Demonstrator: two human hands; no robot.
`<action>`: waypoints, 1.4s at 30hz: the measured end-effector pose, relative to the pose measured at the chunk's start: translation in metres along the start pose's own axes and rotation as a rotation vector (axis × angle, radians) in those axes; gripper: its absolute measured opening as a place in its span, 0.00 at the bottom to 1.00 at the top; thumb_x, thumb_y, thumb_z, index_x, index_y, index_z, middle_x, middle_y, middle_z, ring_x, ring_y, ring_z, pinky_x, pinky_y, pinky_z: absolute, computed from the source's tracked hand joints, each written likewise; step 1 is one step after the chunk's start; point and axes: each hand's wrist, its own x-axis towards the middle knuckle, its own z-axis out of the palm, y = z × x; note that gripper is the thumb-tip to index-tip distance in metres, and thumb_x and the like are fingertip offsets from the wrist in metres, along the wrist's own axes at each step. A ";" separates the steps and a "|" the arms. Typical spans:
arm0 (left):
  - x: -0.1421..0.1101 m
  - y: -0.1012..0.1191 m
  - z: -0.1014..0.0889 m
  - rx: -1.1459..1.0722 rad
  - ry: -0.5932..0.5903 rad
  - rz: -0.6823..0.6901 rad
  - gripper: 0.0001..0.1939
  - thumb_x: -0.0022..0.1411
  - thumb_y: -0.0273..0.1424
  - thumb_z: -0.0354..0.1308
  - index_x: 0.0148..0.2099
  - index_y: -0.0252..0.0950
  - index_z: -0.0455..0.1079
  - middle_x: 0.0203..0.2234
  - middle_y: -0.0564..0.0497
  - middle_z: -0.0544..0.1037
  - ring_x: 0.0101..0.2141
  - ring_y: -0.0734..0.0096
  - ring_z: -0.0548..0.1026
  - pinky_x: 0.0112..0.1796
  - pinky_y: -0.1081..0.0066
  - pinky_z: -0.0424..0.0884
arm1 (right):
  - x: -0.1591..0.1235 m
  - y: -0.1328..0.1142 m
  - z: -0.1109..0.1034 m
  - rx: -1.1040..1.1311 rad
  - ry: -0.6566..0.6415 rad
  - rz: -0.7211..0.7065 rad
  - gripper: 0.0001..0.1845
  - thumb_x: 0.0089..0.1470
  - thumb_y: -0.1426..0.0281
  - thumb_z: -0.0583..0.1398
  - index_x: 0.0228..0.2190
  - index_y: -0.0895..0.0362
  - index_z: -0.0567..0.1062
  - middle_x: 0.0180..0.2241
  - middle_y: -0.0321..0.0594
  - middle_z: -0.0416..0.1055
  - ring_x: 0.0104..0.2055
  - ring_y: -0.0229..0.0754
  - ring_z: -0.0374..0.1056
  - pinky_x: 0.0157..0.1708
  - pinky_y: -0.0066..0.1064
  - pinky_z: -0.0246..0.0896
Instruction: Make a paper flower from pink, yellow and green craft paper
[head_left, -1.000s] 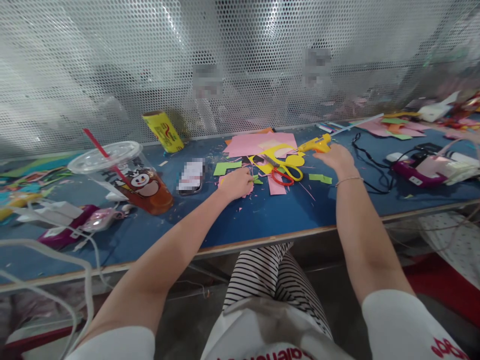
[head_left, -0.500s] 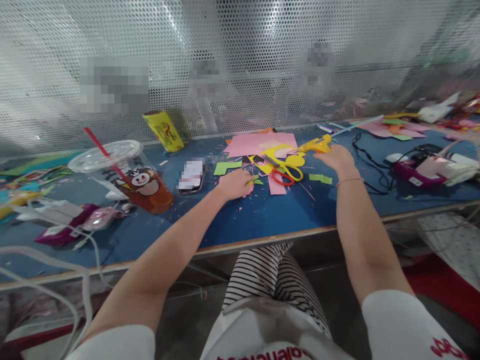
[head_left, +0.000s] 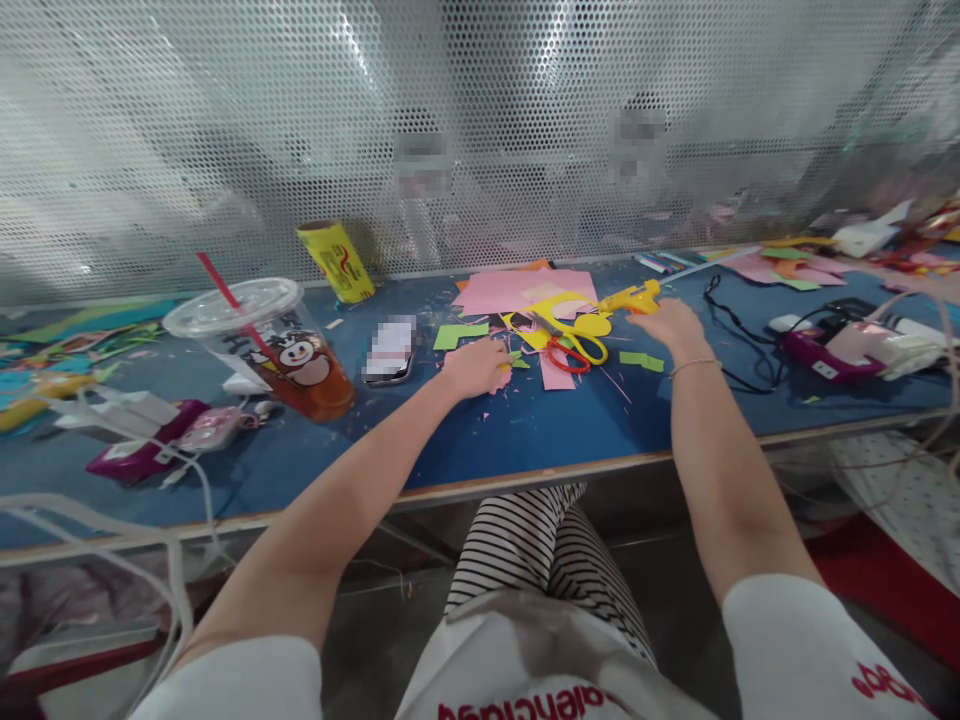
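My right hand is closed around a yellow hot glue gun, with a long pale glue stick jutting from its back to the right. The gun's nozzle points left, above the scissors. My left hand rests low over the blue table with its fingers curled together. Small yellow and green bits show at its fingertips, but what it grips is mostly hidden. Between the hands lie scissors with yellow and red handles, on yellow paper and a pink strip. Green paper pieces lie nearby.
Pink sheets lie behind the scissors. Left of my hands are a phone, a lidded drink cup and a yellow tube. Purple power strips with cables sit at both sides. A perforated metal screen stands behind.
The view has shifted slightly, so things on the left appear further right. The glue gun and its stick sit at a slightly flatter angle. Both hands keep their holds.
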 end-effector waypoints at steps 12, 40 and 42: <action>-0.014 -0.008 -0.004 -0.138 -0.141 -0.121 0.43 0.51 0.59 0.47 0.64 0.41 0.51 0.62 0.42 0.54 0.61 0.54 0.53 0.57 0.56 0.51 | 0.001 0.006 0.001 0.094 0.092 0.088 0.32 0.42 0.49 0.58 0.39 0.64 0.73 0.41 0.59 0.71 0.46 0.58 0.68 0.40 0.43 0.63; -0.027 -0.017 -0.046 -0.067 0.120 -0.214 0.19 0.62 0.28 0.40 0.52 0.32 0.64 0.40 0.42 0.76 0.41 0.64 0.75 0.44 0.67 0.66 | -0.001 0.002 0.001 0.133 0.119 0.061 0.31 0.42 0.48 0.57 0.38 0.63 0.74 0.39 0.57 0.72 0.44 0.57 0.69 0.39 0.42 0.63; -0.029 -0.018 -0.053 -0.141 0.208 -0.304 0.19 0.63 0.29 0.41 0.52 0.32 0.65 0.41 0.42 0.76 0.41 0.64 0.75 0.44 0.67 0.66 | -0.001 0.002 0.001 0.140 0.121 0.055 0.31 0.42 0.48 0.57 0.38 0.61 0.74 0.39 0.56 0.72 0.44 0.56 0.69 0.39 0.42 0.63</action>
